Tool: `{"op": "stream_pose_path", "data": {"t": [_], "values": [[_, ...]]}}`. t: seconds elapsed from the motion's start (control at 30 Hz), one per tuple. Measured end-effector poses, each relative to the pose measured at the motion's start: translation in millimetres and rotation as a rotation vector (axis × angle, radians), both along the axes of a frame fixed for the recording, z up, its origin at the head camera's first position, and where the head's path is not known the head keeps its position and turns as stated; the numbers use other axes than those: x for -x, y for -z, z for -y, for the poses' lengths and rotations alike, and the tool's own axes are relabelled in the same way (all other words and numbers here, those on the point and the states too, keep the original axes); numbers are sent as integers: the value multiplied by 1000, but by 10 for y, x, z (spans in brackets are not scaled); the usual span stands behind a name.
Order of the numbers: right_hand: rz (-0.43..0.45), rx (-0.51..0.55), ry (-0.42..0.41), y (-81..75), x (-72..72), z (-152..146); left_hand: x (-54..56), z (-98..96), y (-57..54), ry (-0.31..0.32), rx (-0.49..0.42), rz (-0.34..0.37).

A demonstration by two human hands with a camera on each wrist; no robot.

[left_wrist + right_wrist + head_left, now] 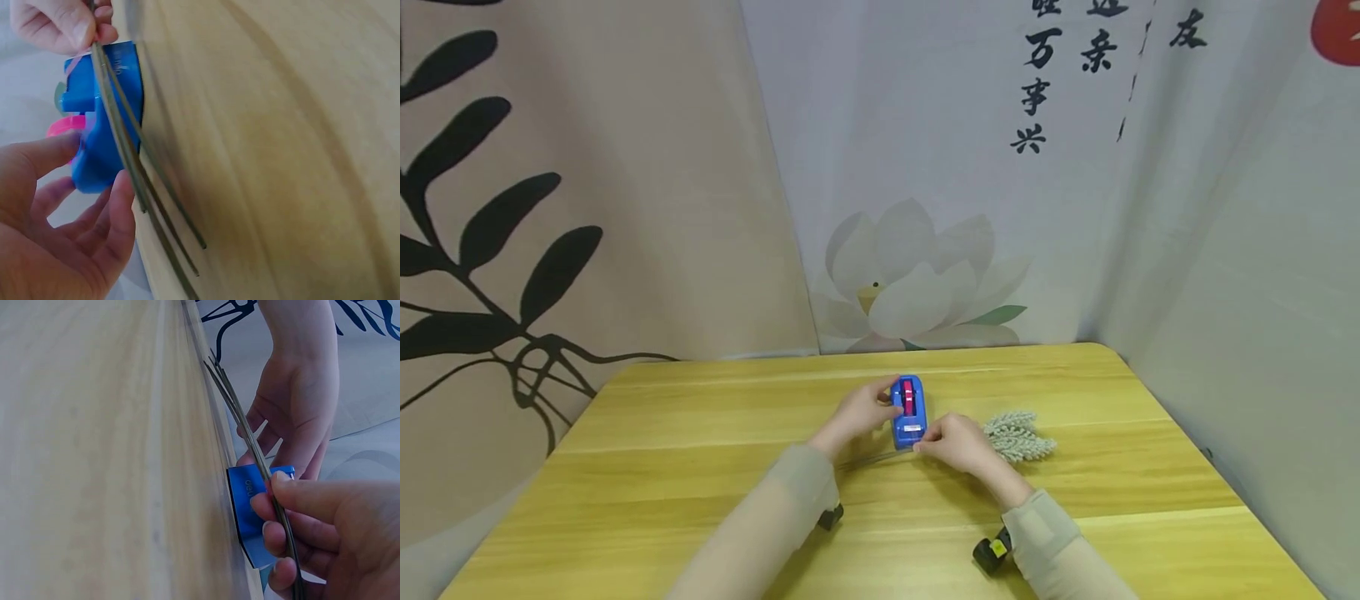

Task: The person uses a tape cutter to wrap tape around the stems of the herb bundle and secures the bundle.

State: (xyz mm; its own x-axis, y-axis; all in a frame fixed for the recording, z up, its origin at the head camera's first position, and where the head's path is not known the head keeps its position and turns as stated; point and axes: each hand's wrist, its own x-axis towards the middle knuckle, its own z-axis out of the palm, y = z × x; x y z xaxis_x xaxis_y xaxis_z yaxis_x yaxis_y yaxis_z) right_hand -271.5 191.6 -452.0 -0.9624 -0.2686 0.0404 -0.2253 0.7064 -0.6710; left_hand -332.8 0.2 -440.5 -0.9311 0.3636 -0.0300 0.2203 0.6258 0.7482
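Observation:
A blue tape dispenser (911, 425) with a pink roll of tape (66, 125) sits upright on the table. My left hand (859, 417) grips it at the roll end, thumb on one side and fingers on the other. At its cutting end my right hand (962, 443) pinches a bundle of thin dried stems (248, 434) between thumb and forefinger. A bit of pink tape shows at those fingertips in the left wrist view. The stem ends fan out loosely past the dispenser toward the left. Pale green, grainy plant heads (1018, 437) stick out on the right behind my right hand.
The wooden table (700, 500) has its far edge just behind the dispenser. A printed curtain (940, 167) hangs behind it. Black wrist devices, such as the one under my right sleeve (992, 552), hang close over the tabletop.

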Motion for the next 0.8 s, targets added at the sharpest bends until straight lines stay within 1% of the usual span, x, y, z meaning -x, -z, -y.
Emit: {"op": "stream_pose_path", "data": {"t": [0.1, 0.37, 0.6, 0.8], "values": [[-4, -11, 7, 5, 8, 13, -1, -12, 12, -12, 32, 0], [-7, -23, 18, 10, 25, 26, -32, -22, -6, -24, 59, 3], [0, -25, 26, -5, 23, 38, -76, -15, -68, -19, 46, -4], [10, -24, 23, 18, 27, 32, -66, -24, -37, -22, 56, -4]]}}
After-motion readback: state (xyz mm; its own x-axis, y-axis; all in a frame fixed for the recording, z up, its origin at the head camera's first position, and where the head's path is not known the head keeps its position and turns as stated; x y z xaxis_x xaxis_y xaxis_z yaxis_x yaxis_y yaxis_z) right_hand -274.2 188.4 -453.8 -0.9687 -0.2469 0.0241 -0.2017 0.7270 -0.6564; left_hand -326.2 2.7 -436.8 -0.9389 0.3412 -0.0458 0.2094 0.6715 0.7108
